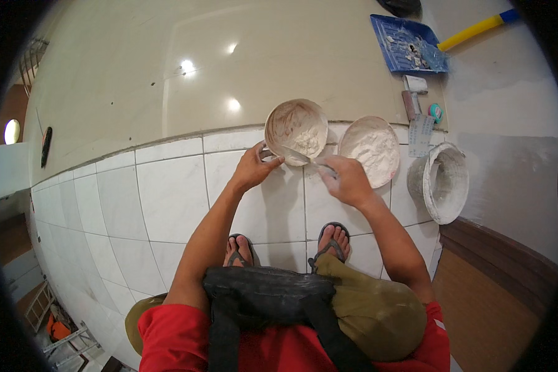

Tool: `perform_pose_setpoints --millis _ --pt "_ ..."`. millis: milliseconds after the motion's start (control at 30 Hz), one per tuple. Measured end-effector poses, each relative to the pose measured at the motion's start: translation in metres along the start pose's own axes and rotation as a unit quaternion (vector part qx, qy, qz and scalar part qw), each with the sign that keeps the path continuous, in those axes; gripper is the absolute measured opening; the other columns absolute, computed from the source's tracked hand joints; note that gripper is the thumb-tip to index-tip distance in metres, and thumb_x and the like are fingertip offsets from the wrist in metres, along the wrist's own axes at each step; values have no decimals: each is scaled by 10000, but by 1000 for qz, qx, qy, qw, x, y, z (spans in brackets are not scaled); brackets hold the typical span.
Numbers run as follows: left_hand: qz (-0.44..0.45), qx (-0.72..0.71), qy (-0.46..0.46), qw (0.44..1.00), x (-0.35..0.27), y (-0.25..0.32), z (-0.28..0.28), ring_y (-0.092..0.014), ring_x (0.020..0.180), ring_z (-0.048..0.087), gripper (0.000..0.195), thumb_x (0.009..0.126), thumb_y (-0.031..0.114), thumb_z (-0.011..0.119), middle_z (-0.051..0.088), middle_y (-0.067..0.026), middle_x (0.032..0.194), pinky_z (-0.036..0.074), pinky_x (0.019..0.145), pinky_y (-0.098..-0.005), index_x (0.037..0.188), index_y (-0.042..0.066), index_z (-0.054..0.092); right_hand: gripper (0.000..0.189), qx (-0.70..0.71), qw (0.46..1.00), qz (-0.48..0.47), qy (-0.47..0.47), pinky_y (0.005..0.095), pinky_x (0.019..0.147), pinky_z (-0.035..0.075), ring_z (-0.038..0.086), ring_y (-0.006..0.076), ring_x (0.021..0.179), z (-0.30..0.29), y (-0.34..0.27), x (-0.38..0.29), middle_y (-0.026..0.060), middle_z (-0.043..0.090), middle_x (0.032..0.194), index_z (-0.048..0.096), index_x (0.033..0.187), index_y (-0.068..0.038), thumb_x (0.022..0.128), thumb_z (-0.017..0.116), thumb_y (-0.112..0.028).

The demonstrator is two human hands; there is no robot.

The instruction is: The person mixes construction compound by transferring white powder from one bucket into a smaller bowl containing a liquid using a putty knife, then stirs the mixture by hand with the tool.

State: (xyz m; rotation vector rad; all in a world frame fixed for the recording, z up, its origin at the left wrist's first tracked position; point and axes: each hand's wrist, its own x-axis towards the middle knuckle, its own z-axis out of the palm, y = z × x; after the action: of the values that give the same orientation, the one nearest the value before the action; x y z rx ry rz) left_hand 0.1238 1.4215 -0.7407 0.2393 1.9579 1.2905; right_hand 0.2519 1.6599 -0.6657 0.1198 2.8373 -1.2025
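Observation:
A round bowl with pale powder or paste and brownish smears inside stands at the edge of the tiles. My left hand grips its near left rim, thumb towards me; a grey edge by the fingers is unclear. In my right hand is the handle of a putty knife, whose metal blade lies across the bowl's near rim. Inside the bowl a clump of pale mix sits low on the right. Beside it, just beyond my right hand, rests a second bowl heaped with white powder.
A plaster-crusted bucket leans by the right wall. Behind it lie sandpaper, a sanding block and a small teal round container. Farther back, a blue dustpan holds debris. A black-handled tool lies far left.

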Motion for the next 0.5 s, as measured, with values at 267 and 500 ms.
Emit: perform_pose_setpoints --millis 267,500 --pt "-16 -26 -2 1000 7 -15 0 -227 1133 692 528 936 223 768 708 -163 1260 537 971 -334 1360 -29 579 267 -116 992 -37 39 403 767 563 703 334 818 -47 25 27 161 742 983 754 1095 -49 836 692 -49" --pt "-29 14 5 999 4 -8 2 -211 1095 701 538 936 223 766 710 -164 1249 550 939 -333 1359 -46 569 318 -115 988 -93 52 472 820 555 674 375 946 -7 13 5 168 702 1048 708 1148 -70 832 677 -74"
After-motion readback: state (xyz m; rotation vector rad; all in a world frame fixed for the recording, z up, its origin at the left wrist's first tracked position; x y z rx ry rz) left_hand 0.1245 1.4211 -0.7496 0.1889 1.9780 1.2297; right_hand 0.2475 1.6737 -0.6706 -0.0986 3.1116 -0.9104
